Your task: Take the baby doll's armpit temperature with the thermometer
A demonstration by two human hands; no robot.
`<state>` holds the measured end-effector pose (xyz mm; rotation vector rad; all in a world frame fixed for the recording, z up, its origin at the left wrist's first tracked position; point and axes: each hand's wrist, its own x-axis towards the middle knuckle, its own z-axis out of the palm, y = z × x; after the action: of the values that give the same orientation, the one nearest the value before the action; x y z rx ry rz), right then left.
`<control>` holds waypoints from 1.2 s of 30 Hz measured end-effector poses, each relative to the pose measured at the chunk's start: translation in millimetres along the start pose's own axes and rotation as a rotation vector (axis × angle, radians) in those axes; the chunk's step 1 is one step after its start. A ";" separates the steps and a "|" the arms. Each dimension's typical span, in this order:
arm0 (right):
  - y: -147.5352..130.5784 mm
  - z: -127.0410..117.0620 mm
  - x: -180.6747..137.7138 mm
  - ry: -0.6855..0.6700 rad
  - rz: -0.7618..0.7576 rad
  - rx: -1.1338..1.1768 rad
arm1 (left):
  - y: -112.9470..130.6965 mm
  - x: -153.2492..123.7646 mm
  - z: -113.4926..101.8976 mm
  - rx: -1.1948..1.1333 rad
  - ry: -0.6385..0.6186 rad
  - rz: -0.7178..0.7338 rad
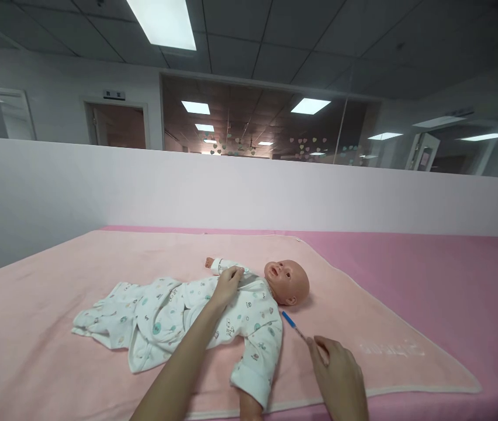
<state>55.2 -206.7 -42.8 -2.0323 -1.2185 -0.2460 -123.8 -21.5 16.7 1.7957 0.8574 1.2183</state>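
Looks from the wearer's head, forward and somewhat downward, across a peach blanket (389, 318). Views the clothed baby doll (252, 304) from one side, close by. Sits nearer to the right hand (340, 374), low and right of centre, at the bottom edge; takes in the left hand (228, 286) a little farther off, near the middle. Faces a low white wall (249, 196) beyond the blanket and spans wide enough to catch an interior window (270, 126) and a ceiling light panel (165, 23) above.
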 end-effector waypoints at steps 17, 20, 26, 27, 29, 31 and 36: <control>-67.8 -46.9 17.6 0.105 0.102 0.123 | -1.8 3.1 -11.6 -0.626 0.156 -0.301; -118.3 -30.1 45.9 -0.023 -0.125 0.082 | 0.8 2.5 -12.2 -0.686 0.164 -0.321; -171.9 40.4 88.8 -0.251 -0.362 -0.190 | -2.8 1.4 -12.8 -0.579 0.149 -0.236; -172.9 50.5 91.9 -0.260 -0.357 -0.182 | -4.9 2.7 -12.8 -0.518 0.151 -0.212; -170.6 66.0 95.0 -0.268 -0.334 -0.167 | -9.8 8.1 -13.6 -0.386 0.149 -0.189; -165.6 75.0 95.3 -0.254 -0.318 -0.152 | -14.9 17.2 -16.6 -0.243 0.129 -0.202; -157.2 82.3 93.5 -0.177 -0.306 -0.087 | -29.8 42.4 -35.8 0.285 0.087 -0.164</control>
<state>-41.3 -44.1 24.1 -1.9679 -1.6574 -0.2733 -147.5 36.9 16.2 1.8605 1.2553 1.1183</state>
